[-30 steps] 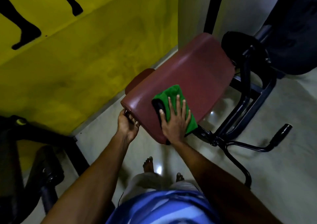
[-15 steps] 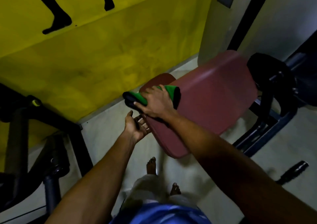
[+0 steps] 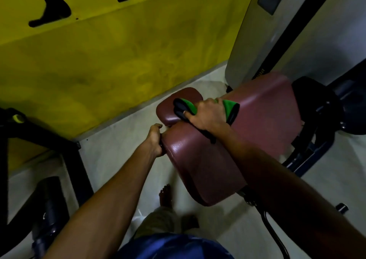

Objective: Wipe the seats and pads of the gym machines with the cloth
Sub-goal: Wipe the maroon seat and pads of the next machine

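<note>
Head view looks down on a large maroon pad [image 3: 208, 165] of a gym machine, which slopes from the near centre up toward the far right. The right hand [image 3: 208, 116] lies on the far left part of this pad, its fingers curled round a green cloth [image 3: 229, 108] with a black underside. The cloth is bunched under the palm. One end sticks out to the left past the knuckles and the other end shows to the right of the wrist. The left end of the cloth reaches over a small maroon pad [image 3: 178, 102], which sits just beyond the large one, toward the wall; whether the cloth touches it cannot be told.

The left hand [image 3: 156, 139] grips the left edge of the large pad, fingers wrapped round the rim, nearer than the right hand. Both forearms stretch out from the bottom of the view.

A yellow wall [image 3: 118, 50] with black painted feet fills the far left. A pale floor [image 3: 111, 159] runs below it, with a bare foot [image 3: 165, 195] near the pad's lower end. A black machine frame [image 3: 77, 159] stands at the left, and a dark frame [image 3: 316, 139] carries the pad at the right. A blue shirt [image 3: 172, 247] shows at the bottom edge.
</note>
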Demonstrator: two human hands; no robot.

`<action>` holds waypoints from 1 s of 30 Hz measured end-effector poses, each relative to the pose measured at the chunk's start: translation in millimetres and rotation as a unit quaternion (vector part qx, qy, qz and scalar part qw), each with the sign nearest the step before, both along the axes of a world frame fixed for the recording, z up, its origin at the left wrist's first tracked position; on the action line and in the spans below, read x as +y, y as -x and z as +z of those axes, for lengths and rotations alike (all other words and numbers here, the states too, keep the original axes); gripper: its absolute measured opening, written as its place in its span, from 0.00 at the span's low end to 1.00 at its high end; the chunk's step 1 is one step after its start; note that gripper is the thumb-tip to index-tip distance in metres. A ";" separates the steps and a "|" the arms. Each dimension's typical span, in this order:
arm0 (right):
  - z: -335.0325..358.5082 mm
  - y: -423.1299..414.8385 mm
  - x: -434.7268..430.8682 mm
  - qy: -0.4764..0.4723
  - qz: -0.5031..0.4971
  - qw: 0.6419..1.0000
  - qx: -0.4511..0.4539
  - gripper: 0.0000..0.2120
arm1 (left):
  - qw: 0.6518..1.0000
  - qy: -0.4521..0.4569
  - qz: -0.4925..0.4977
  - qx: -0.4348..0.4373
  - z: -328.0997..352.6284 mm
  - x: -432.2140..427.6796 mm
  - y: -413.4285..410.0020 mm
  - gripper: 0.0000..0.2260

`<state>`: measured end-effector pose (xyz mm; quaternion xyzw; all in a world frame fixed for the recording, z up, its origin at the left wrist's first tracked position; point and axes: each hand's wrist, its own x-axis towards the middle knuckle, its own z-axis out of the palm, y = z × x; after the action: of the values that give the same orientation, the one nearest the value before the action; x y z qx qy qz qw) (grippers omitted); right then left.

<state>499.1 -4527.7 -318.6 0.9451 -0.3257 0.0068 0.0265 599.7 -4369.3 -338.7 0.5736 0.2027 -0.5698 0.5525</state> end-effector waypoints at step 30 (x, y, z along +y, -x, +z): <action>-10.1 112.0 -232.6 -0.043 0.055 0.986 -0.153 0.24 | 0.921 -0.076 -0.355 -0.143 -42.8 -160.2 -31.6 0.18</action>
<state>387.1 -4760.3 -328.7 0.9497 -0.2732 0.1386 -0.0648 631.3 -4529.5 -381.5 0.7233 -0.0527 -0.6237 0.2917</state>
